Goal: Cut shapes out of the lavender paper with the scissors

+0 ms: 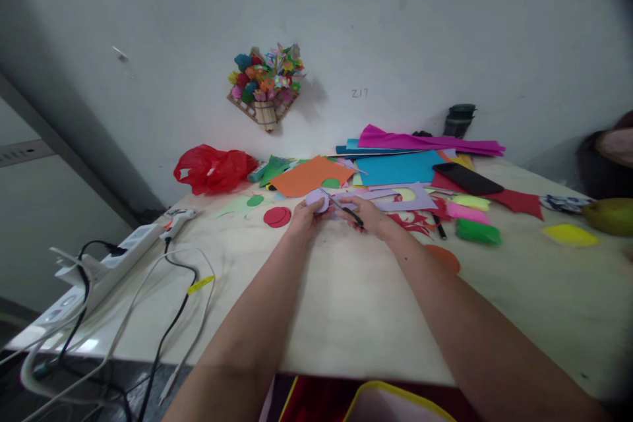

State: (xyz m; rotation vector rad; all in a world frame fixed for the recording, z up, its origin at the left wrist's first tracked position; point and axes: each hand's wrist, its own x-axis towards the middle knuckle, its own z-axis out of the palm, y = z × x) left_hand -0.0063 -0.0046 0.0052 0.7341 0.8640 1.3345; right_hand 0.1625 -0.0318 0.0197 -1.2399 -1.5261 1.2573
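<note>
My left hand (307, 215) is closed on a lavender paper circle (316, 200), pinched by its edge above the table. In my right hand (368, 216) is a pair of scissors (353, 215) with dark handles. Their blades point left and reach the edge of the circle. A lavender sheet with cut-out openings (422, 198) lies just beyond my right hand. To the left of my left hand rest red paper circles (277, 216), overlapping. Red scraps (413, 222) lie right of my right hand, and an orange circle (442, 258) is partly covered by my right forearm.
Orange (311, 177) and blue (403, 168) sheets are spread at the back, with a black phone (467, 178) to the right. At left stand a glue gun (178, 221), a power strip (111, 267) and loose cables. A red plastic bag (215, 168) sits against the wall.
</note>
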